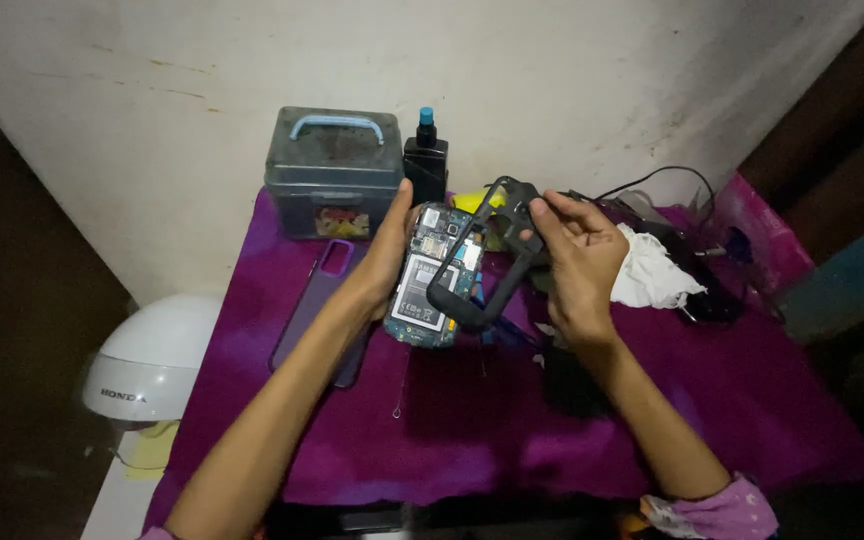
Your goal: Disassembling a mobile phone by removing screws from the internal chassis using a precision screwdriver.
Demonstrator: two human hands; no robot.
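My left hand (384,250) grips an opened phone (427,290) by its left edge, back side up, so its circuit board and battery show. Lifted off and tilted across the phone's right side is a black plastic frame (482,255), held at its upper end by my right hand (577,255). Both hands hover above a purple cloth (432,430) that covers the table.
A grey plastic box with a blue handle (334,172) and a black bottle with a blue cap (425,160) stand at the back. A clear purple phone case (317,300) lies left. White rag (652,275), cables and dark parts lie right. A white helmet (152,365) sits beside the table.
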